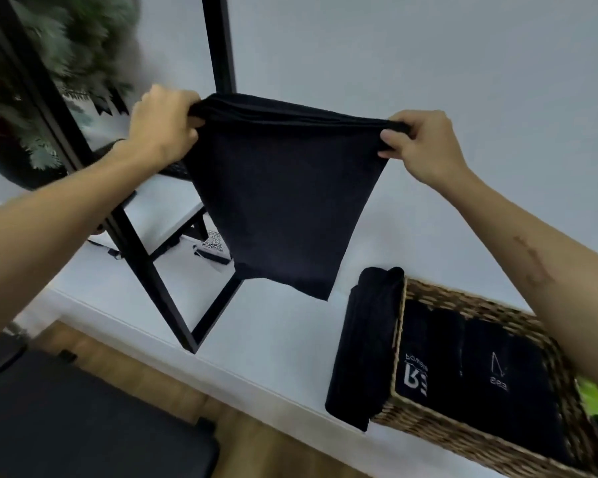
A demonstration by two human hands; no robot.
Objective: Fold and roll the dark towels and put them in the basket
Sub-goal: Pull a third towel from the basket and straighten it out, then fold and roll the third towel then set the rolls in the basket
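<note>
Dark towel (277, 201) hangs pinched by left hand (163, 129) and right hand (418, 146); loosened corners could undo its fold.

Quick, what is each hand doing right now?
Left hand: grips one top corner of the dark towel, held up in the air.
Right hand: pinches the other top corner of the same towel.

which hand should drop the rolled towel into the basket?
Right, likely. The right hand pinches the dark towel on the side of the wicker basket; the left hand is farther.
</note>
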